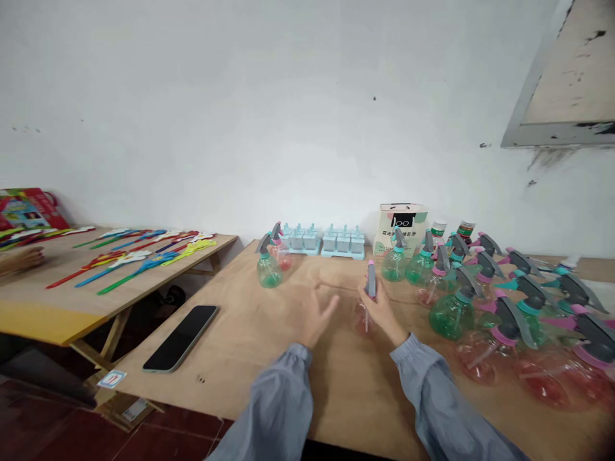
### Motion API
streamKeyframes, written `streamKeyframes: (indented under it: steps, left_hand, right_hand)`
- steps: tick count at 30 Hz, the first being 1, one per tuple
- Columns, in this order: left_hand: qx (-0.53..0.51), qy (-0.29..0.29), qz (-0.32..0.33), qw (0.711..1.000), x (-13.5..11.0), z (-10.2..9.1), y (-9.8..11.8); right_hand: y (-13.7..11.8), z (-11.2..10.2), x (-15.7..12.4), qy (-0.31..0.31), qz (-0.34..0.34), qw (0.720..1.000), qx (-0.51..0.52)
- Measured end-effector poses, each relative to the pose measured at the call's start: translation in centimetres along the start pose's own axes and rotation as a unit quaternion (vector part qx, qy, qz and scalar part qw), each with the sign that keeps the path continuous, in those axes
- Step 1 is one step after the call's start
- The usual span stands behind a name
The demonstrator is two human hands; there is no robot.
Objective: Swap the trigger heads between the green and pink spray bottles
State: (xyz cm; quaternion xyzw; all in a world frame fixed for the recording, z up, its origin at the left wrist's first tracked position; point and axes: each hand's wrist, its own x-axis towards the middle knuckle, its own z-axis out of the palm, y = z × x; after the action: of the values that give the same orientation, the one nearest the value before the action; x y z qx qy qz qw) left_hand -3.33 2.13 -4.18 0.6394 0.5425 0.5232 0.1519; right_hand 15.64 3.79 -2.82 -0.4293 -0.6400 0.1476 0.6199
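My right hand (382, 312) is closed around the neck of a pink see-through spray bottle (364, 318) with a grey trigger head, standing on the wooden table (250, 346). My left hand (318, 317) hovers just left of the bottle, fingers spread, holding nothing. Both arms wear grey sleeves. Two more spray bottles, one green (268, 267) and one pink (281, 253), stand farther back on the left.
Several green and pink spray bottles (500, 307) crowd the table's right side. Pale blue ice-pop moulds (321, 241) and a small carton (401, 228) line the wall. A black phone (181, 337) lies near the left edge. A second table (57, 301) holds coloured sticks.
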Motion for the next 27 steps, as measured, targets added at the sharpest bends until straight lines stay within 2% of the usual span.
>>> streamKeyframes:
  steps: [1, 3, 4, 7, 11, 13, 15, 19, 23, 27]
  left_hand:
    - [0.017, 0.077, -0.019, 0.997, 1.7, -1.4, -0.6]
    - [0.079, 0.224, -0.092, 0.967, 5.2, -4.3, -1.9]
    - [0.092, 0.247, -0.114, 0.958, 6.9, -5.7, -2.5]
    - [0.116, 0.229, -0.158, 0.953, 10.7, -8.9, -4.1]
    - [0.164, 0.137, -0.164, 0.963, 12.8, -10.3, -5.7]
    - [0.209, 0.090, -0.162, 0.960, 12.9, -10.1, -6.0]
    - [0.253, 0.071, -0.150, 0.953, 12.3, -9.4, -6.1]
    - [0.303, 0.045, -0.091, 0.948, 9.6, -7.1, -5.4]
    - [0.262, 0.060, -0.033, 0.963, 5.9, -3.7, -4.3]
    - [0.134, 0.060, 0.025, 0.989, 2.9, -0.5, -3.7]
  right_hand:
    - [0.1, -0.4, -0.2, -0.009, 0.022, 0.999, 0.027]
    - [0.2, -1.1, -0.7, -0.029, 0.064, 0.994, 0.082]
    - [0.2, -1.4, -1.0, -0.035, 0.078, 0.991, 0.102]
    - [-0.2, -2.3, -1.9, -0.041, 0.102, 0.985, 0.134]
    - [-0.7, -3.5, -2.2, -0.038, 0.136, 0.979, 0.146]
    - [-0.9, -3.9, -2.0, -0.040, 0.161, 0.970, 0.180]
    - [-1.3, -4.3, -1.8, -0.061, 0.186, 0.954, 0.228]
    - [-1.9, -4.2, -1.8, -0.106, 0.207, 0.931, 0.280]
    - [-2.0, -3.7, -2.3, -0.131, 0.223, 0.904, 0.341]
    - [-1.7, -3.7, -2.7, -0.136, 0.233, 0.876, 0.400]
